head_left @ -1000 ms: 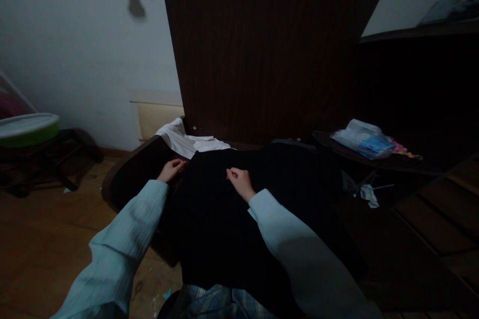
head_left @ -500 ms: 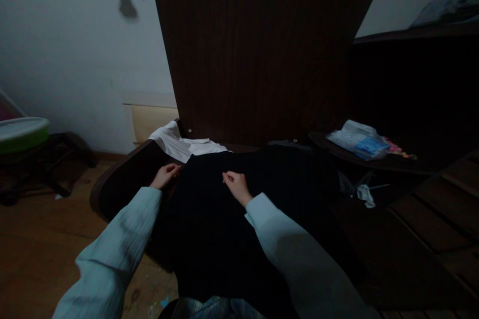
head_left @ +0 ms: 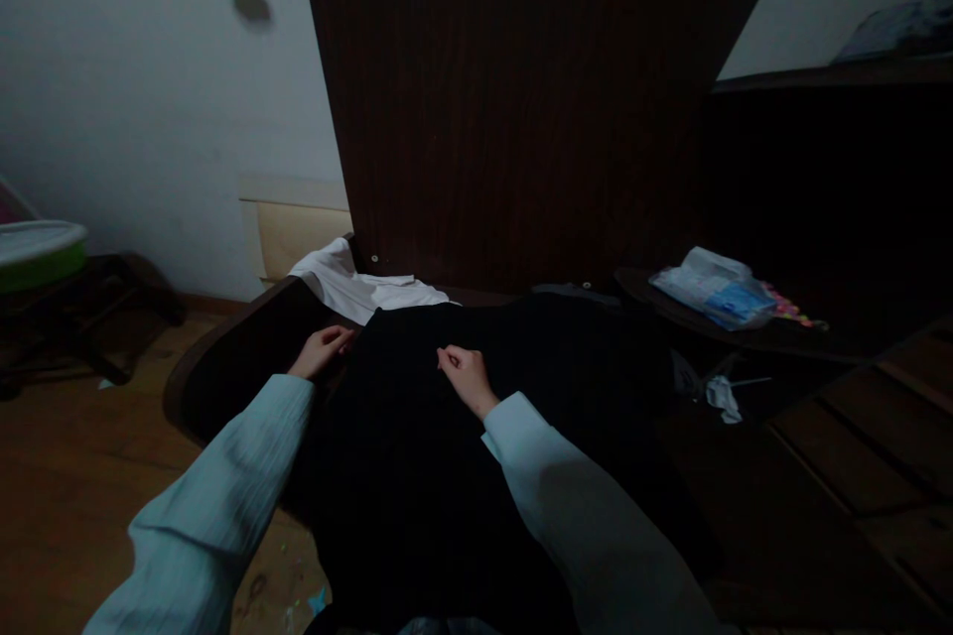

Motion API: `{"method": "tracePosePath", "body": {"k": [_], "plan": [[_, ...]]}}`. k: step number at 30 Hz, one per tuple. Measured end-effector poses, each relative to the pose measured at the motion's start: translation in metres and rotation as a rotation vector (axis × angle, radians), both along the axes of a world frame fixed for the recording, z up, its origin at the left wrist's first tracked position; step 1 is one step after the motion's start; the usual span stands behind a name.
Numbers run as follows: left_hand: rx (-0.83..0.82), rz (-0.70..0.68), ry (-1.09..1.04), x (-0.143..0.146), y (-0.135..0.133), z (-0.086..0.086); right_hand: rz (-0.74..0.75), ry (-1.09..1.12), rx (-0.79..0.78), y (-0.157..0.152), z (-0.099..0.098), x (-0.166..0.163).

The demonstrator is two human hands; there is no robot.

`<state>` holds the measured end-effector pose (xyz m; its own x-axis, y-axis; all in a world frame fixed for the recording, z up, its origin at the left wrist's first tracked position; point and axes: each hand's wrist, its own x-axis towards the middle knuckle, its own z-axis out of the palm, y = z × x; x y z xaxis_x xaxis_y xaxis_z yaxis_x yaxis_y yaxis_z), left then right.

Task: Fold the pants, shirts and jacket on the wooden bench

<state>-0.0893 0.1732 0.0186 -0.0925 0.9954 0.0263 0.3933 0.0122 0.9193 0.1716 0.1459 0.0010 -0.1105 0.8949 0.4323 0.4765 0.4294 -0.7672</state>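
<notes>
A large black garment (head_left: 417,476), too dark to show its cut, is spread over a dark wooden seat or bench and hangs toward me. My left hand (head_left: 323,351) is at its left edge, fingers curled and pinched on the fabric. Over the upper middle of the garment, my right hand (head_left: 466,375) is closed in a pinch on the cloth. Any fold between the fingers is lost in the dark. A white cloth (head_left: 349,288) lies just beyond the left hand, draped partly over the bench's arm (head_left: 215,357).
Behind stands a tall dark wooden panel (head_left: 513,119). On a low shelf at the right lies a plastic packet (head_left: 715,288), with crumpled white paper (head_left: 722,399) below it. A green-sided basin (head_left: 45,258) rests on a dark stand at the far left.
Both hands keep their pinched poses and have barely shifted left in view. The camera's view has tilted and moved slightly; the garment's lower left part has spread a little leftward.
</notes>
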Motion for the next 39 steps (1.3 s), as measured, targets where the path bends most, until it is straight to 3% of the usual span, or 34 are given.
{"method": "tracePosePath", "body": {"k": [9,14,20,23,28,34,39], "plan": [[0.023,-0.008,-0.012,0.002,0.001,-0.001,0.038,-0.101,0.092,-0.002,-0.001,-0.002],[-0.002,-0.052,0.010,0.005,0.000,-0.001,0.244,-0.255,0.197,-0.014,0.009,-0.004],[0.009,-0.091,0.011,0.001,0.004,-0.007,0.595,-0.543,0.493,-0.033,0.020,-0.015],[0.032,-0.091,0.018,-0.001,0.007,-0.012,0.687,-0.701,0.611,-0.041,0.016,-0.022],[0.035,-0.091,0.013,-0.003,0.008,-0.014,0.661,-0.831,0.750,-0.045,0.009,-0.028],[0.050,-0.101,0.008,-0.002,0.006,-0.008,0.603,-0.754,0.898,-0.046,0.004,-0.027],[0.038,-0.102,-0.028,-0.001,0.005,-0.010,0.624,-0.732,0.883,-0.045,0.002,-0.027]]}}
